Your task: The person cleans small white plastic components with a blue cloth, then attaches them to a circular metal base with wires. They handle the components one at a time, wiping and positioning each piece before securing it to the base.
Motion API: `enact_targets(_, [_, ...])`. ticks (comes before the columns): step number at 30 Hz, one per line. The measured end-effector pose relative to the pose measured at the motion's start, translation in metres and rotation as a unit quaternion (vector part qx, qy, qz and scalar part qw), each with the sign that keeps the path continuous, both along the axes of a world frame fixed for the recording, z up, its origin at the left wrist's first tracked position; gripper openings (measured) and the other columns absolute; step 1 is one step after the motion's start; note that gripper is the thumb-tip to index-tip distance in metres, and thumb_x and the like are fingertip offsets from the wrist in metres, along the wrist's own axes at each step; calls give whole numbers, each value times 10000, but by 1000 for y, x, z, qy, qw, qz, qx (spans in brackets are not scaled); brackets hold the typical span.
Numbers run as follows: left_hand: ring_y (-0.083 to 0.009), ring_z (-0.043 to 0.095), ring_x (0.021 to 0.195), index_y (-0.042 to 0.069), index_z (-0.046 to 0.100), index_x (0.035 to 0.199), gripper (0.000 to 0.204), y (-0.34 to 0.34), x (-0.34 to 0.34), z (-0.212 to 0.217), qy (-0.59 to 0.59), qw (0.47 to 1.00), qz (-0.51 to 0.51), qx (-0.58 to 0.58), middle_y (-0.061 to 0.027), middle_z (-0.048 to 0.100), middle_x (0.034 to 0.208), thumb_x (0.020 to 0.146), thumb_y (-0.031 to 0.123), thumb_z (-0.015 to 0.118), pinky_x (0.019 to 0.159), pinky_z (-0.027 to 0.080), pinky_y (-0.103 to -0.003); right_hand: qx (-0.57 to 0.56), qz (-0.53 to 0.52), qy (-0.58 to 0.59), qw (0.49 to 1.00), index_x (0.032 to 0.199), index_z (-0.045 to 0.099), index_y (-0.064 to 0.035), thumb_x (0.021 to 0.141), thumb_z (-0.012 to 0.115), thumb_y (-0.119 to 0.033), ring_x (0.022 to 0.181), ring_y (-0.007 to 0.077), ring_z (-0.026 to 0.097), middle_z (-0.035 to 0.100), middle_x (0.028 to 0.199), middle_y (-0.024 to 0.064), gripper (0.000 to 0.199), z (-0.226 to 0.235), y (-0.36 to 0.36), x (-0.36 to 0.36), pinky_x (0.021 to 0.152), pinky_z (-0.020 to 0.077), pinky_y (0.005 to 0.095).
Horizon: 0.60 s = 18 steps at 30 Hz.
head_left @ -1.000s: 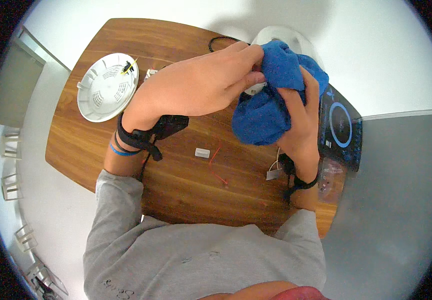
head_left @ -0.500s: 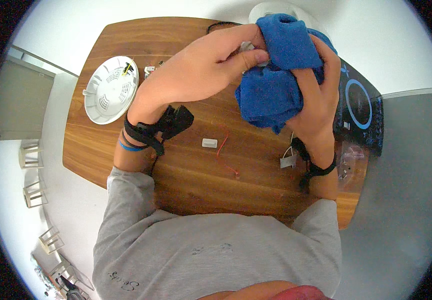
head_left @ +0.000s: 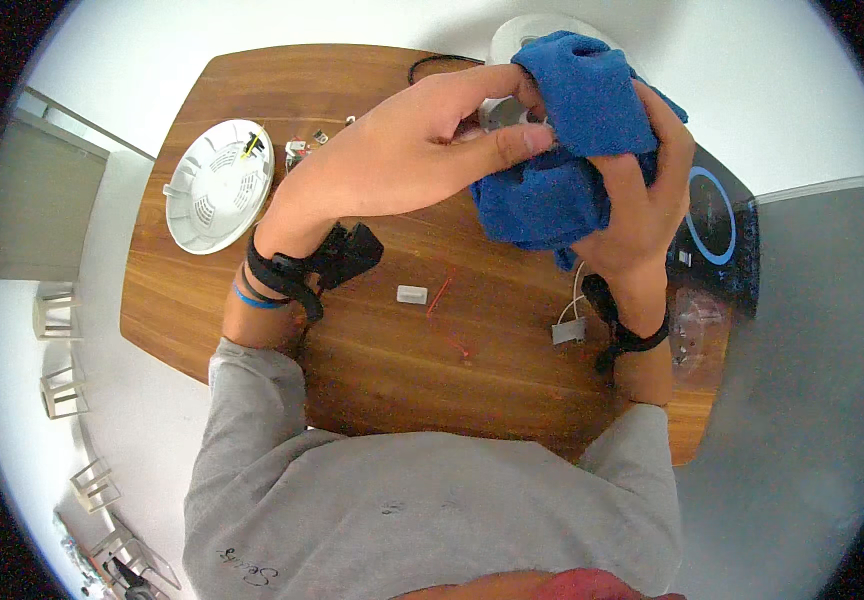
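A person in a grey sweatshirt works over a wooden table (head_left: 372,360), both hands raised above its far right part. The right hand (head_left: 642,200) is wrapped around a bunched blue cloth (head_left: 562,150), fingers curled over its right side and closed on the fabric. The left hand (head_left: 422,150) reaches across from the left, thumb and fingers pinched against the cloth's left edge, where a small grey-white object (head_left: 500,112) seems to be gripped between hand and fabric; the cloth hides most of it, so its kind cannot be told. To wipe well, the left hand should hold the piece firm while the right turns a fresh fold of cloth over each face. On the far left of the table lies a white round vented cover (head_left: 217,185); nearer the person sit a small white connector block (head_left: 411,294), thin red wires (head_left: 442,295) and a white plug with leads (head_left: 569,330). A dark panel with a blue ring (head_left: 717,215) lies at the right.
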State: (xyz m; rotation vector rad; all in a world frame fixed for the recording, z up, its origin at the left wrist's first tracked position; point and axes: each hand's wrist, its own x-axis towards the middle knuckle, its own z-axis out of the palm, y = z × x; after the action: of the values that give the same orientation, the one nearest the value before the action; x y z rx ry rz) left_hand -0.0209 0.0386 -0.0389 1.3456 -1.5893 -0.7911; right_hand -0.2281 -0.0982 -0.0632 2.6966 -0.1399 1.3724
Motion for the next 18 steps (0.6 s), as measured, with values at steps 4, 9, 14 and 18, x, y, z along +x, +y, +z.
enact_targets(4, [-95, 627, 1012, 33, 590, 1417, 414, 5, 4, -2, -52, 997, 0, -58, -20, 685, 1153, 1038, 139, 719, 851, 546, -275, -5, 6, 16, 1000, 1191, 774, -127, 691, 942, -251, 1318, 426, 607, 572, 1485, 217, 542, 1, -7, -3, 1041, 534, 483])
enact_targets(9, [-148, 648, 1132, 43, 564, 1486, 521, 4, 4, -12, -58, 993, 14, -105, -74, 699, 1245, 1010, 132, 756, 868, 567, -309, 4, 29, 2, 1000, 1187, 768, -101, 694, 944, -265, 1342, 424, 586, 571, 1487, 221, 548, -4, -6, 2, 1078, 504, 485])
enact_targets(14, [-173, 658, 1154, 88, 587, 1492, 549, 8, -8, -8, -112, 989, 64, -74, -84, 709, 1259, 985, 145, 787, 856, 564, -309, 14, 45, -17, 999, 1235, 722, -62, 759, 944, -316, 1344, 422, 579, 571, 1482, 226, 584, -9, -7, 2, 1092, 491, 500])
enact_targets(18, [-143, 663, 1065, 87, 671, 1342, 398, 4, 1, -10, -108, 986, 74, -104, -49, 713, 1172, 970, 145, 802, 815, 554, -292, 68, 80, -60, 993, 1283, 651, -95, 730, 937, -244, 1291, 449, 616, 604, 1461, 225, 640, -8, -1, 11, 1091, 510, 520])
